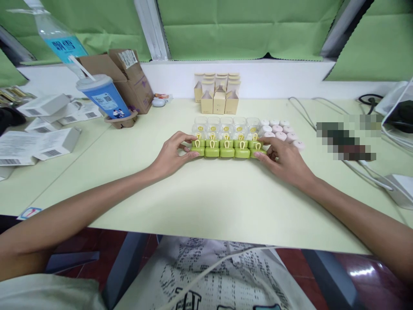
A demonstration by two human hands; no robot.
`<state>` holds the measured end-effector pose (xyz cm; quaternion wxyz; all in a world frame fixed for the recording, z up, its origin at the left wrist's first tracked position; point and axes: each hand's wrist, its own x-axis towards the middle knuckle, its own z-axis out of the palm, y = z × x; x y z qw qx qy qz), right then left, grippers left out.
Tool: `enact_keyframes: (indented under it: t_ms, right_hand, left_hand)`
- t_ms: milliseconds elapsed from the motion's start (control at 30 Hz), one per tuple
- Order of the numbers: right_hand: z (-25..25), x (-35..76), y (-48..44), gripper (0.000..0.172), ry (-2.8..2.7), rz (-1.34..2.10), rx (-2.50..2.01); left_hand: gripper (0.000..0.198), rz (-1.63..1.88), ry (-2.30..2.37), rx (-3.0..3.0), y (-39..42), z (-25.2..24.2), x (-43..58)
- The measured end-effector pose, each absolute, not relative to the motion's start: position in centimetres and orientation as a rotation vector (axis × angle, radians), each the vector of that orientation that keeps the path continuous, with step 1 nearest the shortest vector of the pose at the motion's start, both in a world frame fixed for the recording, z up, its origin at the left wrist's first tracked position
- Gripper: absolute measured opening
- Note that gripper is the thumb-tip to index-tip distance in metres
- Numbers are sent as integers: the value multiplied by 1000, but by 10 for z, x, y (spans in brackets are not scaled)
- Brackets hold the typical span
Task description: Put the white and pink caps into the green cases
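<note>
Two rows of green cases (226, 152) with pale yellow loops on top stand side by side on the table. My left hand (176, 154) touches the left end of the rows, thumb and fingers apart around the end cases. At the right end, my right hand (280, 158) has its thumb and fingers against the last green cases. Behind them are rows of clear plastic covers (226, 123) with small yellow marks. White and pale pink rounded pieces (280, 136) sit in rows to the right, partly behind my right hand.
Small open cartons (219, 103) stand at the back of the table (193, 202). Leftward are a blue cup (108, 99) in a holder, a bottle (61, 43), a brown box (137, 88) and white boxes (51, 144). Cables (305, 113) lie right.
</note>
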<state>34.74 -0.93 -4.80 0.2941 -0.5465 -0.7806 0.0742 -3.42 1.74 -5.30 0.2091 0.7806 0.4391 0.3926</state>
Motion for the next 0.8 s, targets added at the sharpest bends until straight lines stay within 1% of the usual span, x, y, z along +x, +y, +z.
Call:
enact_keyframes:
  t_ms: [167,300,367,433,533,600,667,800]
  right_hand:
    - [-49,347,-11,59,-2104,175,-1460]
    - [-51,344,-14,61,-2091,104,-1447]
    - [-50,342,-16,62,-2069,5,-1418]
    - [-47,341,-19,58,-2075,-142,-1382]
    - [-36,340,-19,53,-2145,-274,-1323]
    - [-28,339,-17,56,-2242,-268,-1271]
    - [-21,337,-12,62,-2367,-253,-1239]
    - [-15,331,-2,73,-2524,-259,-1257]
  left_hand:
    - [44,1073,1229,2189,19,-55,-35]
    - [50,1077,1259,2208,18,-57,-37]
    - [54,1115,1268,2244,17,-55,-38]
    - [53,1112,1242,2341,16,-51,-37]
    - [49,969,1140,2552,17,-40,-32]
    - [52,836,1072,2665,20,-31,-25]
    - [56,721,1044,2747,26,-24,-17]
    - [62,597,1083,2831,37,-17,-4]
